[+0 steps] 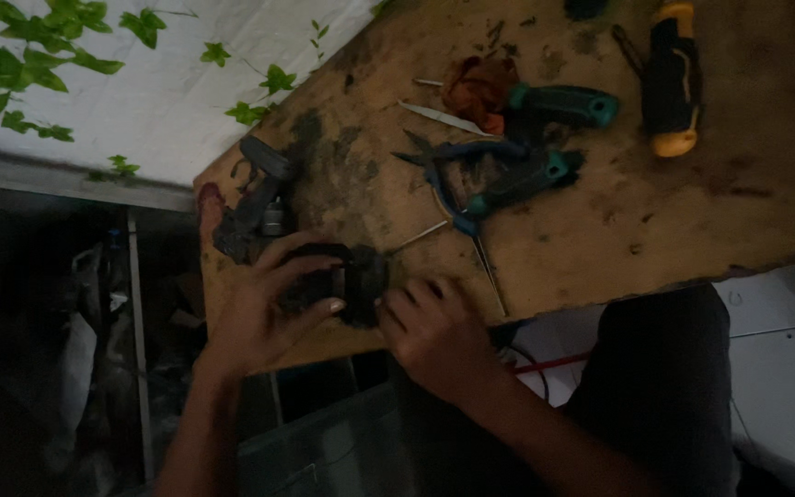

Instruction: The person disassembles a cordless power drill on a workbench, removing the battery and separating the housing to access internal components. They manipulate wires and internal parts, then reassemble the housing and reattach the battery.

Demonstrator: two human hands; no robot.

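Together the left hand (264, 308) and right hand (434, 331) clasp a grimy black part (351, 281), dark and greasy, with blue-handled pliers (471, 179) lying beyond the right hand.

Stained wooden tabletop (600, 248), blue-handled pliers (457, 179), two green-handled screwdrivers (558, 103), black-and-yellow screwdriver (672, 78), crumpled orange rag (476, 87), ivy-patterned white sheet (140, 83) beside it

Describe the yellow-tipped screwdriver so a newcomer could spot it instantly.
Start at the worn wooden board. Go to its far right corner, past the green-handled tools. The screwdriver lies alone there, the only black handle with yellow ends.
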